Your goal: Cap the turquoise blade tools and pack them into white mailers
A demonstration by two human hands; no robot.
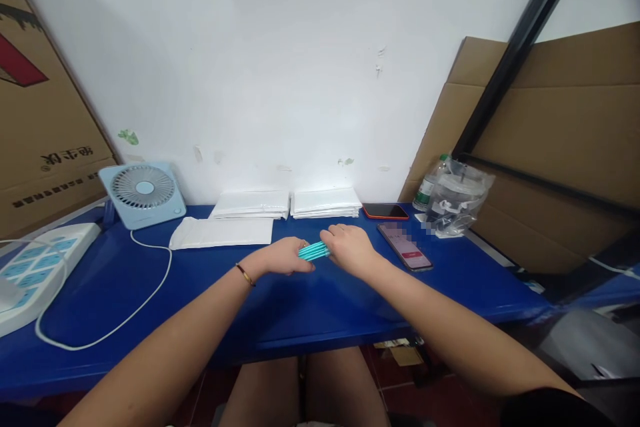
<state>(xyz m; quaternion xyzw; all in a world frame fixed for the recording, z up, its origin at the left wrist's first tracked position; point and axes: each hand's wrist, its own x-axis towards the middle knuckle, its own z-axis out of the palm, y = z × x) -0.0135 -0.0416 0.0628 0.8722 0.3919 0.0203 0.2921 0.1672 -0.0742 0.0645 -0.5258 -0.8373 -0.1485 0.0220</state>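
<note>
Over the blue table, my left hand (pixel 285 256) and my right hand (pixel 347 249) close around opposite ends of a small bundle of turquoise sticks (pixel 314 251). Only the middle of the bundle shows between them; its ends are hidden by my fingers. The sticks lie side by side, tilted slightly up to the right. They look like pens or straws; I cannot tell which. Behind my left hand lies a flat white packet (pixel 223 232). Two stacks of similar white packets, a left stack (pixel 250 204) and a right stack (pixel 326 203), sit against the wall.
A light blue fan (pixel 144 193) and a white power strip (pixel 45 273) with a cable stand on the left of the blue table (pixel 280 320). To the right lie a lit phone (pixel 405 247) and a red-edged phone (pixel 385 211), near a bottle (pixel 425 192) and a plastic-wrapped cup (pixel 455 200).
</note>
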